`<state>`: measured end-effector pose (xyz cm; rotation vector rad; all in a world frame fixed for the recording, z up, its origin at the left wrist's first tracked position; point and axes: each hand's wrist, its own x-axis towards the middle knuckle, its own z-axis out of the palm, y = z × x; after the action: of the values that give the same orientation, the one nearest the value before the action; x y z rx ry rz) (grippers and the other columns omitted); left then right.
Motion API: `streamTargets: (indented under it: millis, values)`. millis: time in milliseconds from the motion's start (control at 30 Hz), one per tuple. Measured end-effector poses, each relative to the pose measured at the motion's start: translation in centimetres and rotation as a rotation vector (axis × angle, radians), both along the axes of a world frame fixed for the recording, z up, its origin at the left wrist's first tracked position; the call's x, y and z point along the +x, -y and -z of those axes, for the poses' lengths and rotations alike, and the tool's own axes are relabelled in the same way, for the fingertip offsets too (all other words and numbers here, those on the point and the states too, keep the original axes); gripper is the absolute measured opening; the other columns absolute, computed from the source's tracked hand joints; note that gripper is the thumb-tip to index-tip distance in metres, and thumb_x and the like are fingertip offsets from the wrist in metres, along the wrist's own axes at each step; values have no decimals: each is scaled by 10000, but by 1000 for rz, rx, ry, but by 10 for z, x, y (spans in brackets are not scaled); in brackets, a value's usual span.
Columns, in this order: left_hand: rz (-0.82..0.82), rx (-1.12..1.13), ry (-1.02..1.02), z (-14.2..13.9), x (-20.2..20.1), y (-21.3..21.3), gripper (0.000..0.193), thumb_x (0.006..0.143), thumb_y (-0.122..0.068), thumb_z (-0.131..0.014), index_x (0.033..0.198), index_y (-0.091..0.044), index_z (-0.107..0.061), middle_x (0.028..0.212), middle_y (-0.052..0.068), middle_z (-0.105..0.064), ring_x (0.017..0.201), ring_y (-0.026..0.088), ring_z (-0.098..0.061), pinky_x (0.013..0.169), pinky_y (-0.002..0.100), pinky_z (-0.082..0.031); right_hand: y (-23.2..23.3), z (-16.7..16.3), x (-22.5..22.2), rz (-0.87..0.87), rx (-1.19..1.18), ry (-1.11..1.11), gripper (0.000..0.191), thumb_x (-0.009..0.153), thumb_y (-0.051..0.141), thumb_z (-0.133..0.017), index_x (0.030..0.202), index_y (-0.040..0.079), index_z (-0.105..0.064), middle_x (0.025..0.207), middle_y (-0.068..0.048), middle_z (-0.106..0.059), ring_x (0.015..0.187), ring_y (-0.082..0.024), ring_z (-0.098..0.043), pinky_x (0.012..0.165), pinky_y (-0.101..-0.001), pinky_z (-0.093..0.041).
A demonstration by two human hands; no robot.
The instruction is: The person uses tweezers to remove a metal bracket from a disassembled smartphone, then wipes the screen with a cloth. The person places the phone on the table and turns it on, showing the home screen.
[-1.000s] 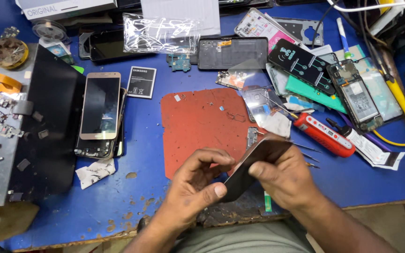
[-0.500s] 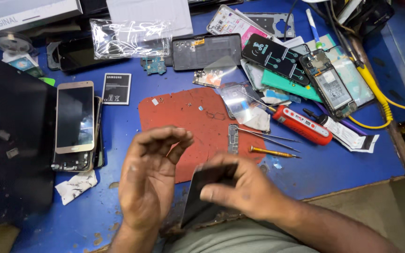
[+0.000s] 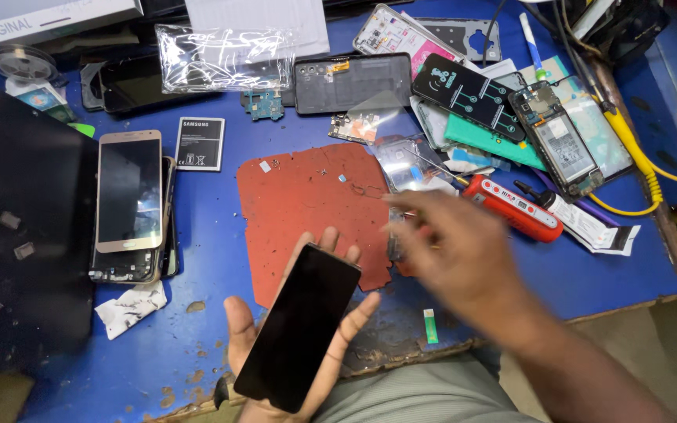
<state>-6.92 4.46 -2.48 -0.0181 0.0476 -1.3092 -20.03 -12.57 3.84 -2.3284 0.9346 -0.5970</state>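
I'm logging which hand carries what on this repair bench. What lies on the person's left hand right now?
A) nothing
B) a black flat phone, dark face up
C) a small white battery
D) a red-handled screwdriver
B: the black flat phone lies dark face up on the open palm of the left hand, while the blurred right hand is apart from it over the red rubber work mat.

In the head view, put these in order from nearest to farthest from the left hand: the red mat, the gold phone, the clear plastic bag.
1. Red mat: just beyond the left hand's fingertips.
2. Gold phone: on the left side of the table.
3. Clear plastic bag: at the far edge, top of the view.
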Motion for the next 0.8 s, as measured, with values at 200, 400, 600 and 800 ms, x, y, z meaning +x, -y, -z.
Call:
streamTargets:
  millis: [200,400,600,800]
  values:
    - [-122,126,153,-8,14,-4,874,984,-418,-571,1652,-23,-169,1729,162,-193,1575,361,-227,1241,713,-147,41,4,-33,-95,-419,-286,135,864,142,-732,982,86,-765,954,-89,-727,906,-312,-664,788,-412,-539]
    - [-178,247,266,-21,19,0,731,1034,-338,-451,1634,-6,-196,1726,150,-225,1559,316,-252,1226,702,-166,42,14,-35,-71,-457,-358,119,844,155,-729,944,102,-765,898,-77,-712,915,-296,-641,804,-421,-522]
    - [-183,188,123,-15,19,-1,721,1075,-360,-436,1628,35,-197,1729,173,-216,1576,346,-224,1255,649,-149,48,11,-42,-116,-383,-400,176,830,185,-723,977,105,-776,933,-53,-733,903,-286,-635,774,-421,-499]
    - [-141,67,94,-9,19,-2,758,1040,-315,-509,1633,33,-190,1737,169,-192,1595,340,-203,1271,643,-136,48,15,-44,-136,-420,-399,243,822,92,-663,1035,115,-778,989,-34,-742,933,-268,-635,799,-410,-491]
